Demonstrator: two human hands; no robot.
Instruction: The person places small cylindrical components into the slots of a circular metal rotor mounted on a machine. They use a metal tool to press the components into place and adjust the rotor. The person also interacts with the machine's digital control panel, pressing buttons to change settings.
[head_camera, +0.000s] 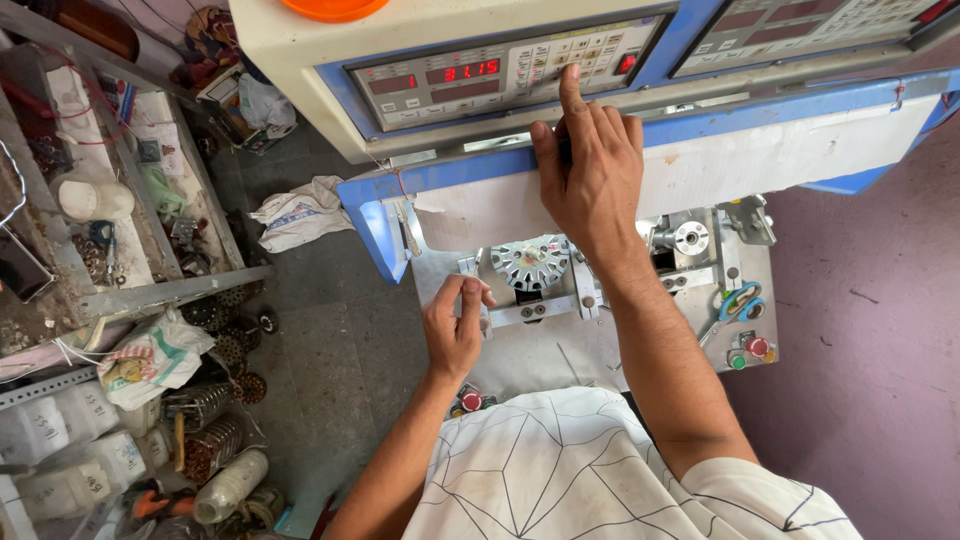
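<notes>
Our right hand (590, 175) reaches up to the control panel (500, 72) of the winding machine, index finger stretched out onto the keypad just right of the red digit display (470, 70), the other fingers curled loosely and holding nothing. Our left hand (455, 325) sits low at the front of the machine bed, thumb and fingertips pinched together beside the left end of the clamp bracket (535, 308); we cannot tell whether a thin wire lies between them, as nothing shows clearly there. The toothed stator core (530, 262) sits mounted on the fixture between the two hands, just above the bracket.

To do this well, we press with the fingertip alone, one key at a time, and read the display after each touch. We keep the left-hand pinch steady and clear of the core's teeth and of the chuck (688, 238) to the right. The red and green push buttons (750, 352) at the front right stay untouched, and the scissors (740, 300) lie just above them.
</notes>
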